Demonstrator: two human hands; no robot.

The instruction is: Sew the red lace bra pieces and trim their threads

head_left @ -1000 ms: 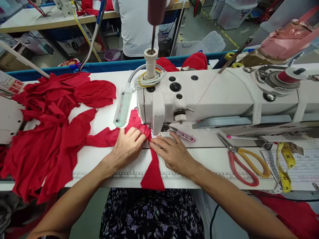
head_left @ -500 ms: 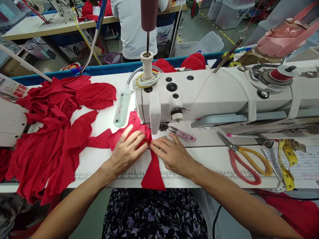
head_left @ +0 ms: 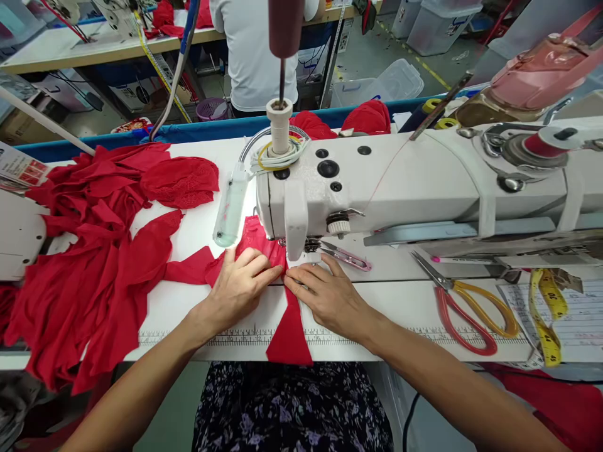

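A red fabric piece (head_left: pixel 290 336) lies under the needle end of a white sewing machine (head_left: pixel 405 179), its pointed tail hanging toward the table's front edge. My left hand (head_left: pixel 238 282) rests on the left part of the cloth, fingers bent, gripping it by the seam. Close by, just right of the seam, my right hand (head_left: pixel 325 292) holds the cloth's edge between thumb and fingers, below the presser foot. The fingertips of both hands nearly meet. The needle itself is hidden behind the machine head. Small thread snips (head_left: pixel 346 256) lie just beyond my right hand.
A large heap of red cloth (head_left: pixel 89 251) covers the left side. Scissors (head_left: pixel 466 301), a yellow tape measure (head_left: pixel 546 314) and a written sheet (head_left: pixel 581 320) lie at right. A ruler strip (head_left: pixel 226 339) runs along the front edge. Another person (head_left: pixel 259 56) is beyond the table.
My left hand has drawn its fingers in and slid slightly toward me on the cloth. My right hand stays nearly in place. The view has shifted a little.
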